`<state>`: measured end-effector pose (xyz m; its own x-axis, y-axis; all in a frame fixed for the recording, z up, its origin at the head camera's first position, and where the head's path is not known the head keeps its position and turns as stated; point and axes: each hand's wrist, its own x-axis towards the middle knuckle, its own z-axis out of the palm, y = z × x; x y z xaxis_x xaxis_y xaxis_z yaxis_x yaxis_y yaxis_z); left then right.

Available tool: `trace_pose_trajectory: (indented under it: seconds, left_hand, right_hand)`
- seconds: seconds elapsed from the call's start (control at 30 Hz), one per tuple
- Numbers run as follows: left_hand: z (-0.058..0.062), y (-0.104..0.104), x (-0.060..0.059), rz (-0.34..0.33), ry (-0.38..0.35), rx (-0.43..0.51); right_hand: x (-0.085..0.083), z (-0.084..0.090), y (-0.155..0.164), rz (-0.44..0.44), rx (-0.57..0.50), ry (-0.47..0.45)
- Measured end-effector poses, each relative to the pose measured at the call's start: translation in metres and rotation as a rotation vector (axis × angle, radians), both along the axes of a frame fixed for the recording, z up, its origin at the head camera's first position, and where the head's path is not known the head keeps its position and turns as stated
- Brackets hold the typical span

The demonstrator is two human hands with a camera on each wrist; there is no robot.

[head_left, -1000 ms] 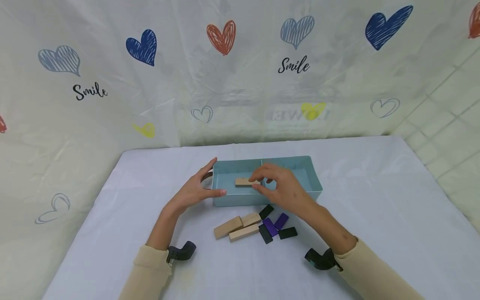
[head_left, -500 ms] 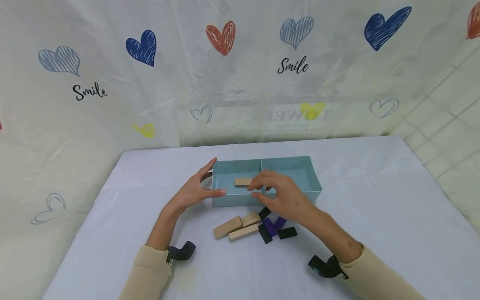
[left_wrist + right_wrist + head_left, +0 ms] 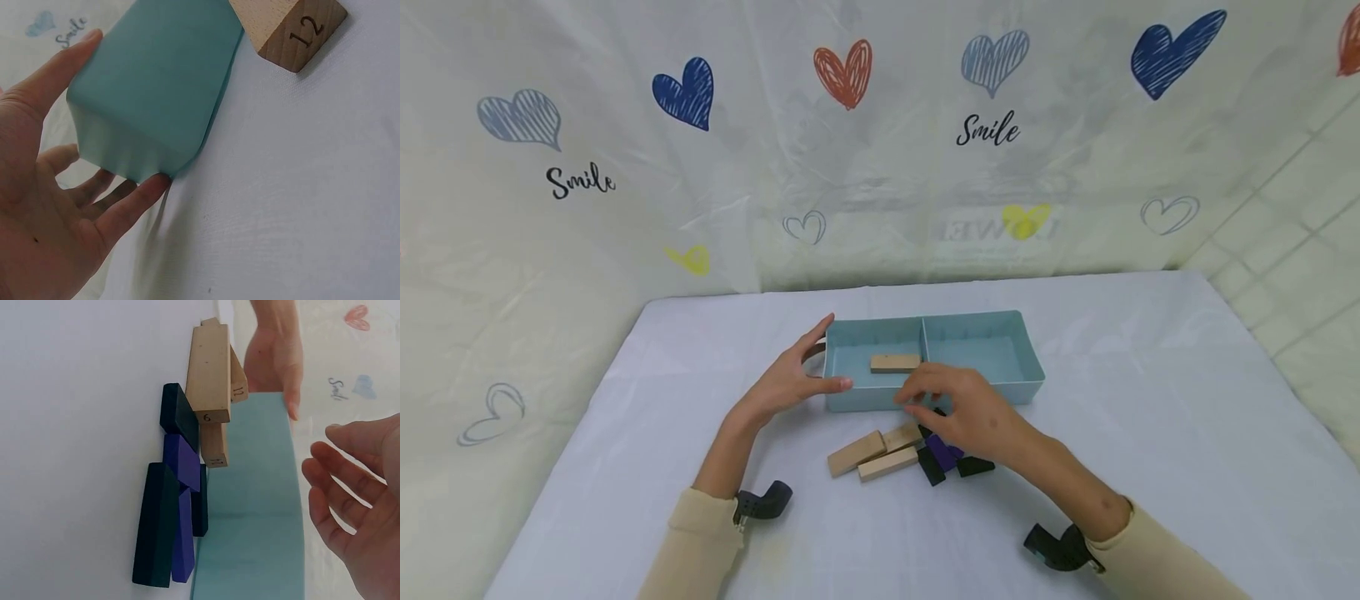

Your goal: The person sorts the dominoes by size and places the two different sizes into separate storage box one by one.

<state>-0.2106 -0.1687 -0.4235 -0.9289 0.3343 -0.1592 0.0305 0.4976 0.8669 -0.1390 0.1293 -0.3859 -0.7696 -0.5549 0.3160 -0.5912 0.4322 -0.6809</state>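
Observation:
My left hand [image 3: 790, 382] holds the left end of a light blue two-compartment box [image 3: 865, 401], thumb along its front rim. In the left wrist view, its fingers touch the box's end wall. A wooden block [image 3: 895, 363] lies in the left compartment. My right hand [image 3: 966, 410] hovers in front of the box, fingers loosely curled, with nothing between them. Just below it lie several wooden blocks [image 3: 856, 454], dark green blocks [image 3: 932, 467] and purple blocks [image 3: 942, 452], partly hidden in the head view. The right wrist view shows numbers on the wooden blocks' ends.
A white cloth [image 3: 865, 542] covers the table. Behind it hangs a pale curtain [image 3: 895, 167] printed with hearts and "Smile". Black wrist cameras are on both wrists, the left camera [image 3: 765, 502] and the right camera [image 3: 1056, 547].
My right hand has let go of the wooden block in the left compartment and moved back toward the loose blocks. The left hand and the box have not moved.

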Motion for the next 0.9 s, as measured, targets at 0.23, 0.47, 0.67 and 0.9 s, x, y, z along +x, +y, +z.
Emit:
trace_pose_trajectory:
  seconds: [0.23, 0.47, 0.67, 0.9]
  left_hand:
    - [0.000, 0.000, 0.000, -0.003, -0.001, 0.004]
    - [0.000, -0.001, 0.000, -0.001, -0.004, 0.005]
    - [-0.001, 0.000, 0.000, 0.003, -0.002, 0.000]
    - [-0.001, -0.001, -0.001, 0.003, 0.005, -0.011]
  right_hand:
    - [0.003, -0.002, 0.000, 0.034, 0.010, -0.012]
    - [0.005, -0.008, 0.000, 0.107, 0.042, -0.035]
    - [0.007, -0.014, -0.001, 0.164, 0.089, -0.072]
    - [0.010, -0.020, -0.003, 0.160, 0.241, -0.162]
